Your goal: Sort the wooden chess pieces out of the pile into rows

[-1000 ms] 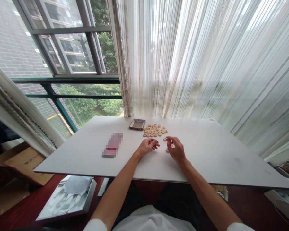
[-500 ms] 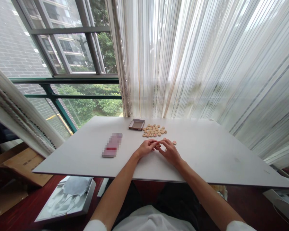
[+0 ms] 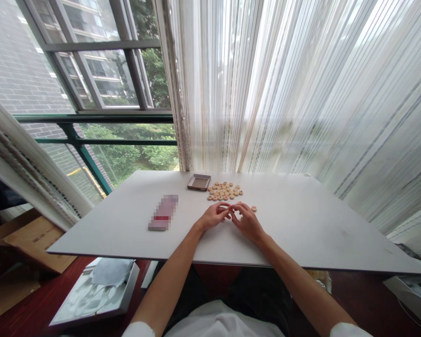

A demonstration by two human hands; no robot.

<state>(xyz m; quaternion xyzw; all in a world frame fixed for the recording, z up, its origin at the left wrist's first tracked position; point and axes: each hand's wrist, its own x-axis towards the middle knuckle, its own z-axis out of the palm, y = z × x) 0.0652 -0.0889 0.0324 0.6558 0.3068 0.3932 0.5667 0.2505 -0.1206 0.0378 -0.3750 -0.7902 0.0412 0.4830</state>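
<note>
Both hands meet over the white table [image 3: 301, 224], just in front of a group of round wooden Chinese chess pieces [image 3: 223, 190]. My left hand [image 3: 214, 216] is closed, its fingertips curled around a Chinese chess piece [image 3: 229, 210] that is mostly hidden. My right hand [image 3: 247, 221] pinches at the same spot with thumb and forefinger, touching that piece. A loose chess piece with a red mark [image 3: 254, 208] lies right beside my right hand, and another shows partly behind its fingers.
A shallow open box [image 3: 199, 182] stands left of the pieces. Nearer on the left lies a pinkish, pixelated flat object [image 3: 163, 213]. A curtain [image 3: 266, 93] hangs behind the table. Below its front edge sits a white box [image 3: 98, 290] on the floor.
The fingers of both hands have shifted slightly around the piece, which is now less visible. The pieces on the table have stayed where they were.
</note>
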